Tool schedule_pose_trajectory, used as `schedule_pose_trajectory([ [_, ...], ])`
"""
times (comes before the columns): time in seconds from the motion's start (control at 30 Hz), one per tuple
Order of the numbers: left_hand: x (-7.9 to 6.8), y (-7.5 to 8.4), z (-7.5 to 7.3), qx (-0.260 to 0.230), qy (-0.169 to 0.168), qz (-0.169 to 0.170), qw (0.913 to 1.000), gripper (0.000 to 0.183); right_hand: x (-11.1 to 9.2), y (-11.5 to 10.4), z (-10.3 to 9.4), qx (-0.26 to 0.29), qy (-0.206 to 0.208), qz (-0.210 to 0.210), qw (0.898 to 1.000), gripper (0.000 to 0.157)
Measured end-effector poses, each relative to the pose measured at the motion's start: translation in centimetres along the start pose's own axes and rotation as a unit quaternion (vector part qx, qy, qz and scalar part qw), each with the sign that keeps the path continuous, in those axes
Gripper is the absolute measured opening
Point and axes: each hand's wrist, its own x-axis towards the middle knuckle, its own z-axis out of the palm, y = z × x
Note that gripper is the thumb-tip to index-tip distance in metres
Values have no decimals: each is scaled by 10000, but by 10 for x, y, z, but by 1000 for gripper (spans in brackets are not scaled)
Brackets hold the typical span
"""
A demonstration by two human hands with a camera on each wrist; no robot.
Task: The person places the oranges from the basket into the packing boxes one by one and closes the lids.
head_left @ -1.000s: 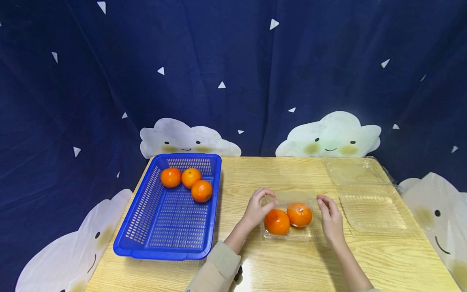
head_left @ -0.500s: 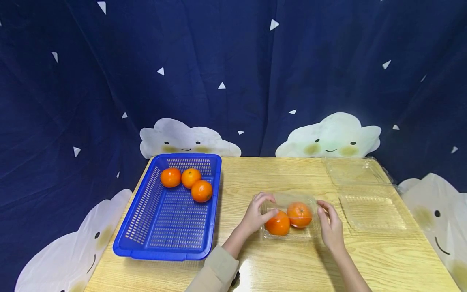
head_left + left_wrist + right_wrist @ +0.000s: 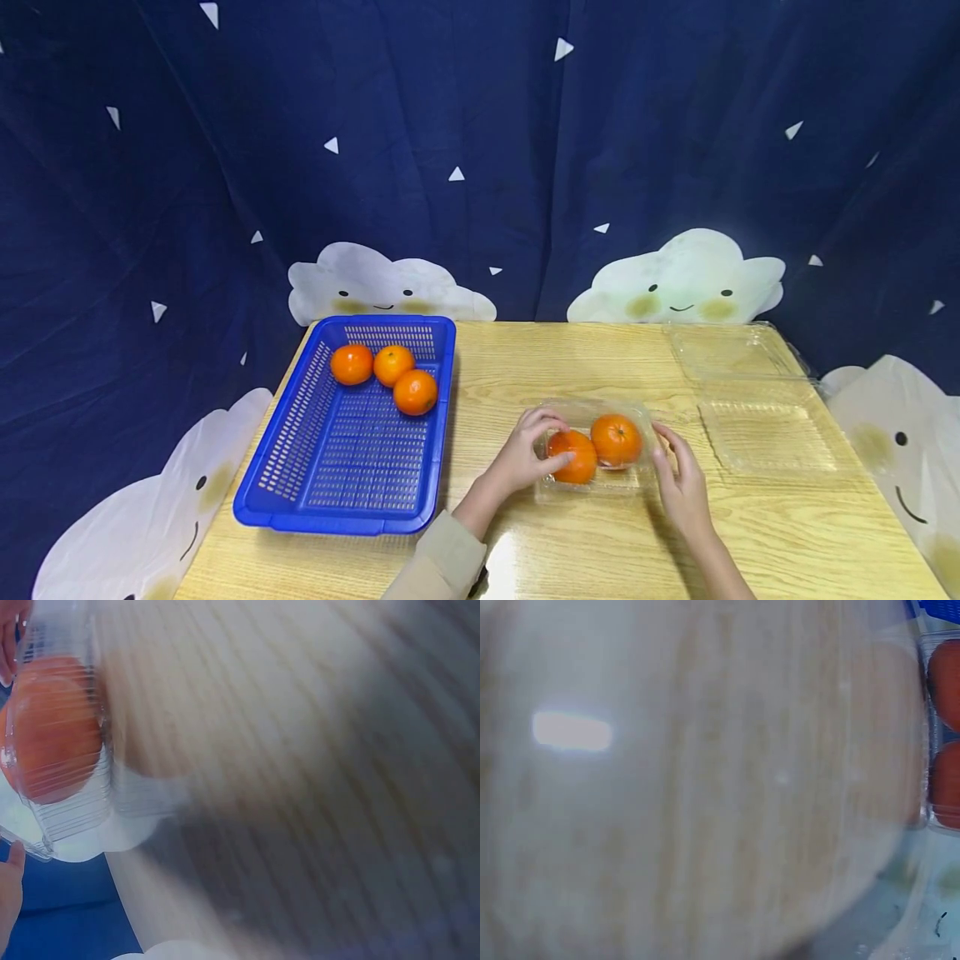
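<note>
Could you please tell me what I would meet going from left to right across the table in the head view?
Blue basket, left hand, the rightmost boxed orange, right hand, clear plastic container nearest the right edge.

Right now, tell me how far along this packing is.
Done: two orange fruits sit in the clear container. In hand: the left hand and right hand hold the container's lid by its ends; whether it is fully closed I cannot tell. Probably left: three fruits in the blue basket, with more clear packaging lying open at the right.
</note>
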Motion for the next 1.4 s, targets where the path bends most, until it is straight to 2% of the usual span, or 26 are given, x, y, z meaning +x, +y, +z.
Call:
schedule_pose_trajectory([
  [0.17,-4,-3,1,292,-119,36,9995,32,-6,4,0,-25,-67,-283,9996,39],
  [0.47,-11,-5,2,905,-285,251,9952,32,-12,10,4,9,-125,-300,9995,42],
  [0.7,-15,-9,6,1220,-387,295,9913,34,-15,17,7,-92,-30,-565,9984,47],
  [1.1,-16,-8,6,1058,-349,388,9930,31,-14,15,7,52,-76,-505,9987,47],
  [1.2,-17,-8,6,802,-338,337,9956,30,-15,9,5,302,-185,-433,9984,42],
  [1.33,-19,-9,6,481,-302,238,9981,38,-14,-2,1,926,-213,-295,9950,39],
  [1.4,-20,-8,7,387,-259,197,9987,41,-15,-1,-1,1368,-217,-296,9899,41],
])
